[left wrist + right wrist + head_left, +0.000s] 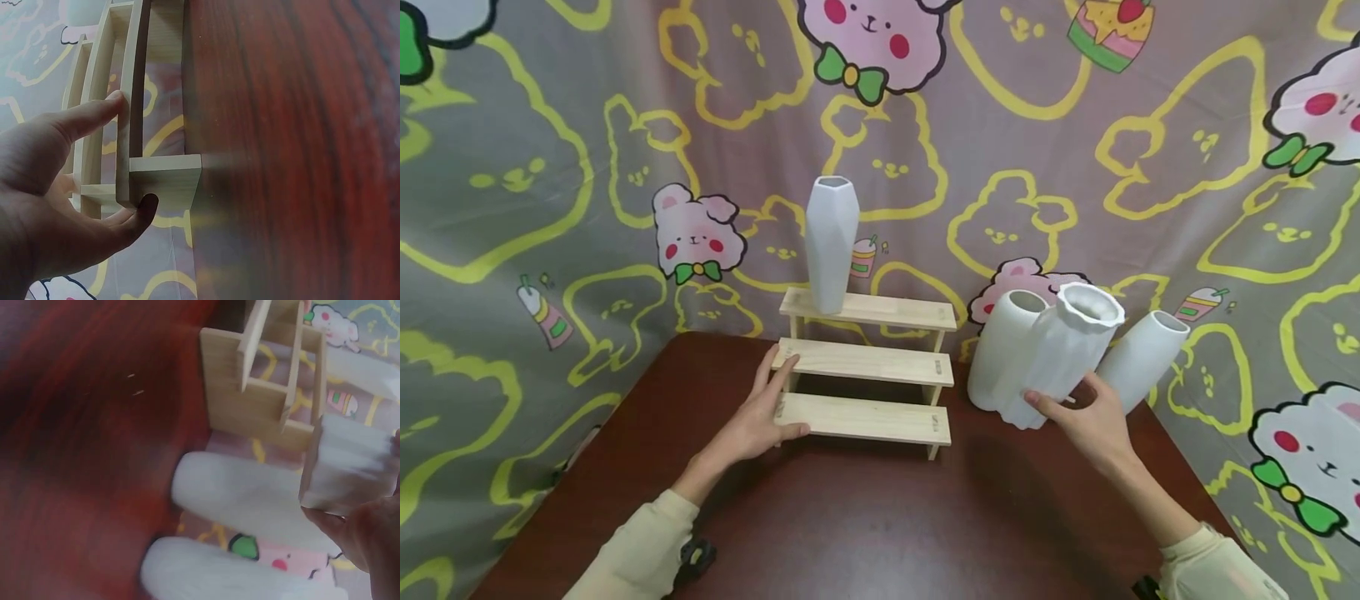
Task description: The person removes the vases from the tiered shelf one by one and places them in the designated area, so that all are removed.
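My left hand (754, 423) grips the left end of a three-tier wooden stand (865, 418), its thumb at the bottom shelf's front edge and a finger reaching the middle shelf. In the left wrist view, the thumb and a finger curl about the shelf's end. A white faceted vase (832, 246) stands upright on the top shelf, towards the left. To the right of the stand, my right hand (1097, 421) holds a white fluted vase (1067, 358) with a ruffled rim, low on its body. The right wrist view shows its base (353, 469) raised off the table.
Two smooth white vases, one left (1000, 354) and one right (1150, 358) of the held one, stand on the dark red-brown table (880, 525). A cartoon-printed cloth (1030, 150) hangs behind and at both sides.
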`<state>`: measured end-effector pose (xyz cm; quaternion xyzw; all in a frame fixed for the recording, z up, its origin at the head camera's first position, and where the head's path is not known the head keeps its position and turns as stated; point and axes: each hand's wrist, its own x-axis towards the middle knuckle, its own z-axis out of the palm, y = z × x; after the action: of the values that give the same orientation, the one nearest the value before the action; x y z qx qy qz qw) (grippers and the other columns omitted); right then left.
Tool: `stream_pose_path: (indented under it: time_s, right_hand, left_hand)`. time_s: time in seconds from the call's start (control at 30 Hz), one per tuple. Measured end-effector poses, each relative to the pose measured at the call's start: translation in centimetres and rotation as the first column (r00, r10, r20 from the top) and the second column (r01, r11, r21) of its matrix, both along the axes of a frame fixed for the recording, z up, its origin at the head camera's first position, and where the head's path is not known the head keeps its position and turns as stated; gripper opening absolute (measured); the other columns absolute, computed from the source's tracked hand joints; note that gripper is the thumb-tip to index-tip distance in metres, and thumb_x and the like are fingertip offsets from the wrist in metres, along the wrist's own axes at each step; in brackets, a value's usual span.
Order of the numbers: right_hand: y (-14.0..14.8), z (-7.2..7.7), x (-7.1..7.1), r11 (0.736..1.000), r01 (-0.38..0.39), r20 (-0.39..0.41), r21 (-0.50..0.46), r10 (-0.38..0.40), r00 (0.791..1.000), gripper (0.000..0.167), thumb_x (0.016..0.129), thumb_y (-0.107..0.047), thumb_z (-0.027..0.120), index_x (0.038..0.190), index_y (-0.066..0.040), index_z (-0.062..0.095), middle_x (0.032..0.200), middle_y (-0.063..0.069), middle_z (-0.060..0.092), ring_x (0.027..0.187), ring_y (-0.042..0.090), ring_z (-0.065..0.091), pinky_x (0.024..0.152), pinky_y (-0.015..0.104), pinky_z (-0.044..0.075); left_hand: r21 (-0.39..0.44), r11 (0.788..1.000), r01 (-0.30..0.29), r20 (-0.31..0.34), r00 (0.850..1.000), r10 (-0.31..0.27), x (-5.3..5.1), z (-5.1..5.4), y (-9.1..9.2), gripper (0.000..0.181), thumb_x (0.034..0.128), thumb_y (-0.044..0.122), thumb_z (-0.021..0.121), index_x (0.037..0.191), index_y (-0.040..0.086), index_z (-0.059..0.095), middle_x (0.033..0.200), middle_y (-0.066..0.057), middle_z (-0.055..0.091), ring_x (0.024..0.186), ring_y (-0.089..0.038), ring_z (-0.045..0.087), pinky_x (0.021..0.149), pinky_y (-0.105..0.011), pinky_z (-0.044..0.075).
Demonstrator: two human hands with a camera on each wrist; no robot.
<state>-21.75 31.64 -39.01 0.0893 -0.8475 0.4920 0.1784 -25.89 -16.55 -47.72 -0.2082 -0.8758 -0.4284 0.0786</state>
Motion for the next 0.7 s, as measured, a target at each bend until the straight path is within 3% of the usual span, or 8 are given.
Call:
stream_pose_path:
  time_s: [0.17, 0.37, 0.7]
  right_hand:
    - [1.8, -1.2, 0.5, 0.997, 0.074, -0.005, 0.039, -0.074, 0.997, 0.053, 0.085, -0.022, 0.086, 0.13, -0.007, 0.062, 0.111, 0.003, 0.07, 0.094, 0.012, 0.067, 0.074, 0.023, 0.054]
    - [3.7, -2.8, 0.0, 0.984, 0.167, -0.017, 0.059, -0.167, 0.986, 0.047, 0.081, -0.025, 0.089, 0.118, -0.007, 0.064, 0.1, 0.002, 0.071, 0.087, 0.013, 0.066, 0.069, 0.022, 0.052]
    - [6.6, -5.3, -0.1, 0.951, 0.27, -0.011, 0.149, -0.271, 0.962, 0.057, 0.08, -0.032, 0.089, 0.123, -0.007, 0.062, 0.103, 0.004, 0.067, 0.09, 0.009, 0.059, 0.07, 0.018, 0.046]
  left_hand:
    - [0.006, 1.0, 0.002, -0.003, 1.0, -0.002, 0.1, -0.1, -0.1, 0.109, 0.0794, 0.016, 0.09, 0.163, 0.012, 0.021, 0.167, -0.013, -0.011, 0.144, -0.046, 0.023, 0.103, -0.059, 0.038]
    - [-0.006, 1.0, -0.016, 0.003, 1.0, 0.016, 0.0, 0.1, 0.0, 0.109, 0.079, 0.017, 0.091, 0.163, 0.013, 0.021, 0.167, -0.012, -0.011, 0.141, -0.044, 0.028, 0.098, -0.054, 0.042]
    - [-0.007, 1.0, -0.014, 0.006, 1.0, 0.014, -0.1, -0.2, -0.1, 0.111, 0.0779, 0.018, 0.091, 0.163, 0.014, 0.021, 0.167, -0.013, -0.01, 0.138, -0.044, 0.032, 0.091, -0.05, 0.047]
